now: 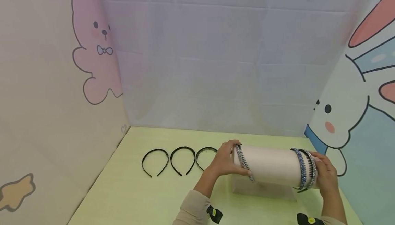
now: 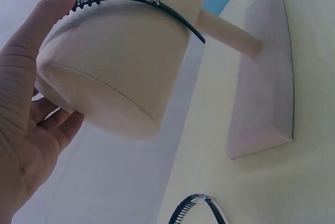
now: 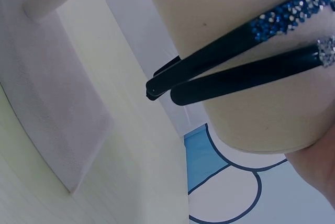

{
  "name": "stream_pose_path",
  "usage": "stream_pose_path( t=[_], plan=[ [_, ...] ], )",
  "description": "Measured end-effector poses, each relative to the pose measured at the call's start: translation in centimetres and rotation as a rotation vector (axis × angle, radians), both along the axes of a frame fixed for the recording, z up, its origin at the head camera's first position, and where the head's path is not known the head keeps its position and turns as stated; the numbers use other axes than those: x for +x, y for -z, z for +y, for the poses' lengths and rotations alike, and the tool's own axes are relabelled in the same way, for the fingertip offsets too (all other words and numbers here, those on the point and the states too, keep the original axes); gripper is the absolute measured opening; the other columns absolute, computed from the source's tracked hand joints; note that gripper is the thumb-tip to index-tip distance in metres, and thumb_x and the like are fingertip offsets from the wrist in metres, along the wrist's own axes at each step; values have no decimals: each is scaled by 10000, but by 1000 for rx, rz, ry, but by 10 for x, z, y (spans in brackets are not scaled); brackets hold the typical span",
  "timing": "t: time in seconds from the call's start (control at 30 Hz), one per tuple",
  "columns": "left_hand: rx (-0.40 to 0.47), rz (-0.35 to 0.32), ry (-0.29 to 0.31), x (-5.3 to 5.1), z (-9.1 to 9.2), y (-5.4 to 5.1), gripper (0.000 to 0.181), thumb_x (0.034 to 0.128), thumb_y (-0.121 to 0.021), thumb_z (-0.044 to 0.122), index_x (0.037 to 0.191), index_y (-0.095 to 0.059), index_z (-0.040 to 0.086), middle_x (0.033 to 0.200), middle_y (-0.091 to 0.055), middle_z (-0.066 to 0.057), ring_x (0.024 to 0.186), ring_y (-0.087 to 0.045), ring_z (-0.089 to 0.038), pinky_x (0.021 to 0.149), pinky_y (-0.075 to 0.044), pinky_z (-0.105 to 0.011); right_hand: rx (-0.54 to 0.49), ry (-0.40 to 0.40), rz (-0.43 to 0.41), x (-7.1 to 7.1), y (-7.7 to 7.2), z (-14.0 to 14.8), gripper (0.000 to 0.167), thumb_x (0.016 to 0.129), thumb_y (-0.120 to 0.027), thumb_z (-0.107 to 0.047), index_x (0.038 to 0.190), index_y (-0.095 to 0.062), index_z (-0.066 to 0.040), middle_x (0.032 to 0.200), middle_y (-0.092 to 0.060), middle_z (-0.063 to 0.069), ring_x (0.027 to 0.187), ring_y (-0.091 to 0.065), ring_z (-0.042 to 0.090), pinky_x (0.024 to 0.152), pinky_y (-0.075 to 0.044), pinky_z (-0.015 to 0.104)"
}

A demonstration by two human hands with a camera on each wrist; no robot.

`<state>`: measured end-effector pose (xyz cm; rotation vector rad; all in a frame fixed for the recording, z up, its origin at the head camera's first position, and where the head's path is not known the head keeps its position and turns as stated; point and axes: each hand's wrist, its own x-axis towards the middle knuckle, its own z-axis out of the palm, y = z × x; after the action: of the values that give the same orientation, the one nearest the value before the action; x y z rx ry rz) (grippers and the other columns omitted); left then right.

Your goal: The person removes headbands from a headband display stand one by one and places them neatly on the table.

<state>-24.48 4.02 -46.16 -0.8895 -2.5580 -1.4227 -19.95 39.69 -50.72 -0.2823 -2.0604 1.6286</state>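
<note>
Beige-sleeved left hand (image 1: pixel 226 160) and right hand (image 1: pixel 327 175) grip opposite ends of one cream cylinder (image 1: pixel 270 163), left thumb touching one silver headband (image 1: pixel 242 159); one blue headband (image 1: pixel 302 167) and second silver headband (image 1: pixel 313 168) sit rightward. Three black headbands (image 1: pixel 182 147) lie left on the tabletop (image 1: pixel 123 197).

Head view evenly lit and fairly crisp, light probably from overhead since the padded roll (image 1: pixel 268 165) is bright on top and its base (image 1: pixel 262 188) below sits in soft shade; both wrist views dimmer, cooler, slightly hazy.
</note>
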Motion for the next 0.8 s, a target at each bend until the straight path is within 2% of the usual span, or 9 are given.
stream_pose_path(
  t=[0.1,0.13,0.2,0.27,0.37,0.53,0.63,0.8],
  plan=[
    [108,-102,21,2,-3,5,902,558,-885,403,1314,-401,304,1197,-443,84,1060,-476,-110,821,-461,-258,29,1,2,-5,11,8,325,980,-462,-285,1210,-604,-105,1078,-581,-159,948,-507,23,703,-377,145],
    [142,-128,32,2,-4,6,901,569,-886,377,1319,-392,314,1223,-441,71,1085,-483,-127,840,-457,-262,29,-3,10,-2,6,4,316,981,-460,-283,1200,-611,-112,1065,-580,-172,940,-506,16,702,-376,141],
    [191,-171,43,3,-6,8,899,585,-885,341,1328,-378,334,1252,-443,49,1092,-501,-158,833,-462,-273,0,-6,-4,11,-19,-16,284,984,-444,-238,1165,-621,-111,1025,-572,-196,916,-496,9,692,-371,145],
    [233,-197,57,4,-7,11,896,601,-883,297,1337,-373,331,1267,-449,27,1095,-511,-176,834,-467,-291,-21,-8,-16,18,-31,-25,257,985,-441,-220,1132,-637,-143,993,-562,-229,901,-489,-6,686,-366,137],
    [278,-228,69,5,-9,15,909,615,-880,242,1356,-360,329,1277,-447,27,1095,-519,-186,835,-475,-311,-50,2,-18,21,-39,-29,239,984,-451,-198,1106,-653,-162,967,-568,-244,889,-492,-22,684,-364,126],
    [342,-255,87,4,-12,18,966,627,-874,151,1402,-313,286,1319,-413,16,1131,-479,-180,879,-452,-308,-68,-10,33,20,-38,-28,248,981,-452,-189,1115,-652,-127,971,-581,-224,901,-497,-16,700,-358,126],
    [377,-256,102,5,-14,15,969,631,-863,90,1413,-302,210,1345,-391,-41,1135,-459,-177,898,-436,-289,-77,-26,45,20,-37,-28,252,980,-452,-191,1118,-650,-120,980,-583,-215,910,-495,-11,704,-357,127],
    [427,-293,150,14,-20,0,909,654,-834,25,1397,-322,139,1370,-368,-92,1146,-463,-162,907,-438,-330,-82,-21,29,20,-38,-30,244,978,-460,-200,1113,-651,-133,975,-581,-220,903,-495,-12,695,-360,128]
  ],
)
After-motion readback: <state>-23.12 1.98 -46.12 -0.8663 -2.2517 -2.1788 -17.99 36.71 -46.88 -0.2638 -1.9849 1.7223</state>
